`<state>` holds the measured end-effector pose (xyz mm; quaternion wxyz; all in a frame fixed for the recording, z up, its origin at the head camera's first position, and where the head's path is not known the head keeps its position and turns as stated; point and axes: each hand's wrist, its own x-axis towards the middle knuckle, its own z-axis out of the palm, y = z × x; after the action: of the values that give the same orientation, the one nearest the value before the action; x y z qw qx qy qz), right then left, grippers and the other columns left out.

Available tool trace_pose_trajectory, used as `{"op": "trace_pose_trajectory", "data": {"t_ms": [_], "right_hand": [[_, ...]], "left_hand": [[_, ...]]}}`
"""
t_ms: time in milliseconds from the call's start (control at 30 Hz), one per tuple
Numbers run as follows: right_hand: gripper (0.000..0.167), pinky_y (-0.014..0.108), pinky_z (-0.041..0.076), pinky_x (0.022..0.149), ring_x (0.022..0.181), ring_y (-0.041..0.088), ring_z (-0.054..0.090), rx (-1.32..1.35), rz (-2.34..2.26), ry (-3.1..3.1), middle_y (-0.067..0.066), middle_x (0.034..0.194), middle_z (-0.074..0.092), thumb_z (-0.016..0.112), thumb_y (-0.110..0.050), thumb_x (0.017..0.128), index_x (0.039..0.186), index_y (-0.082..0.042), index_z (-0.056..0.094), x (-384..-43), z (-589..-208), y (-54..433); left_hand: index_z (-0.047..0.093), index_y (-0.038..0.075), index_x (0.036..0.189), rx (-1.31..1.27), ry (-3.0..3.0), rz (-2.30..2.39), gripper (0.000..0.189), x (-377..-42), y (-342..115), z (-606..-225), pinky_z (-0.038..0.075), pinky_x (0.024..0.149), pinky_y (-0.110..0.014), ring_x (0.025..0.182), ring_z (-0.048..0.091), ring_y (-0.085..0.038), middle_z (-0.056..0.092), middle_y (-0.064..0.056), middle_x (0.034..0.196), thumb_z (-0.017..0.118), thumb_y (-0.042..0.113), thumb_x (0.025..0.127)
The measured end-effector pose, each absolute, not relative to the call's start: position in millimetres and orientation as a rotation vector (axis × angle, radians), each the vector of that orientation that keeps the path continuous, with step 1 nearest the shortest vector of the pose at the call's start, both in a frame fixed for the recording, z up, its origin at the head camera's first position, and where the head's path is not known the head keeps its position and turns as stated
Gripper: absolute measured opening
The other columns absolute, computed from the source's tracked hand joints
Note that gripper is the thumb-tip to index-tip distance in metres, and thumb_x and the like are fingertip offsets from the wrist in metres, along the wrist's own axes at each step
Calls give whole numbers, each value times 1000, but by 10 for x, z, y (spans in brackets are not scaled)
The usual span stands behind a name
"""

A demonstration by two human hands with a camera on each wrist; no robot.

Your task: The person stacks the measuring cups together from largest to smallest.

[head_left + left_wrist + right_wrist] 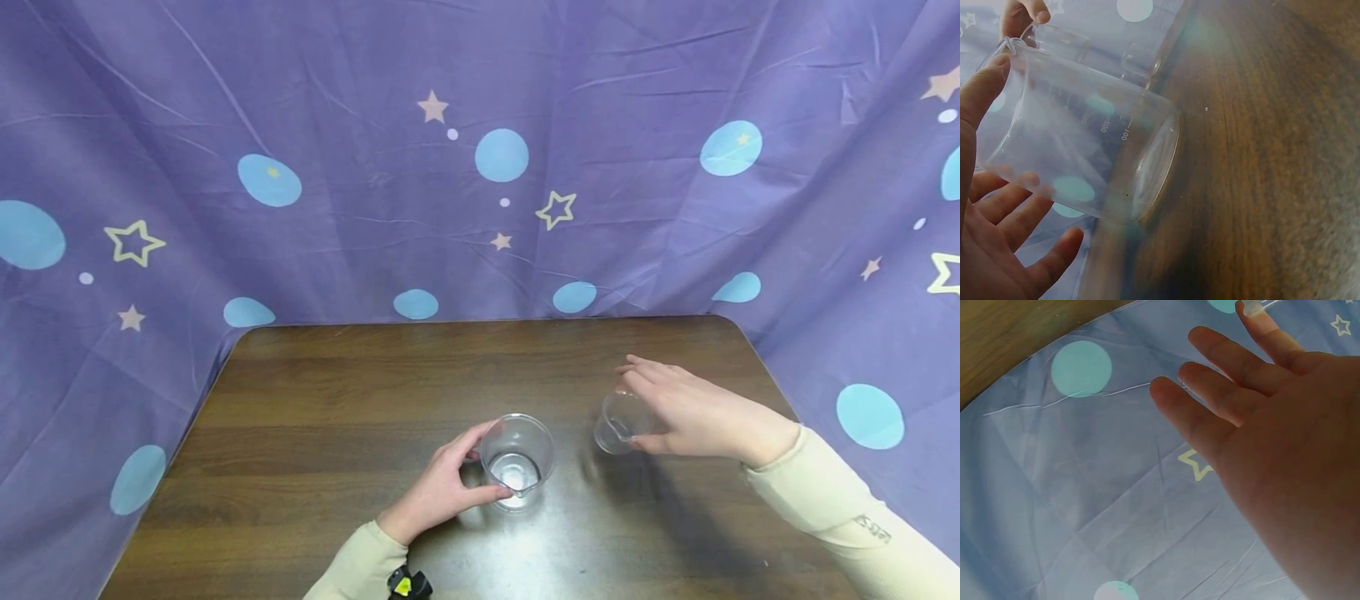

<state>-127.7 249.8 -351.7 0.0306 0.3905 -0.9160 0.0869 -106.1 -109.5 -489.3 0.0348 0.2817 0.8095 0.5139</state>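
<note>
My left hand (444, 485) holds a large clear glass beaker (517, 458) near the middle of the table. Its thumb presses by the pouring spout, and its fingers reach round the far side. White volume marks show on this beaker's wall in the left wrist view. To the right, my right hand (693, 414) pinches a smaller clear beaker (617, 429) at its rim between thumb and fingers. The right wrist view catches only a sliver of glass (1257, 306) at a fingertip. Both beakers look to have nothing in them.
Below the right hand's beaker in the left wrist view, another small clear glass vessel (1141, 62) shows close to the tabletop. A brown wood-grain table (322, 400) spreads beneath both hands. Purple cloth (360, 208) with stars and dots hangs behind and along both sides.
</note>
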Motion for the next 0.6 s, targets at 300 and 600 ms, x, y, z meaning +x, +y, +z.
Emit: {"op": "trace_pose_trajectory", "data": {"t_ms": [300, 600], "right_hand": [[53, 64, 45, 109, 139, 49, 48, 1238, 271, -2817, 20, 141, 60, 87, -31, 81, 122, -8, 62, -1244, -3429, 2408], [56, 63, 45, 109, 140, 46, 48, 1256, 261, -2812, 17, 142, 59, 88, -30, 80, 124, -7, 62, -1209, -3350, 2311]], "left_hand": [[51, 10, 153, 853, 2478, 1581, 86, -1061, -1086, -4887, 56, 100, -44, 126, 61, -31, 59, -10, 148, 92, 27, 79], [51, 11, 152, 867, 2497, 1576, 85, -1060, -1093, -4914, 56, 99, -44, 125, 61, -28, 59, -9, 148, 92, 27, 79]]}}
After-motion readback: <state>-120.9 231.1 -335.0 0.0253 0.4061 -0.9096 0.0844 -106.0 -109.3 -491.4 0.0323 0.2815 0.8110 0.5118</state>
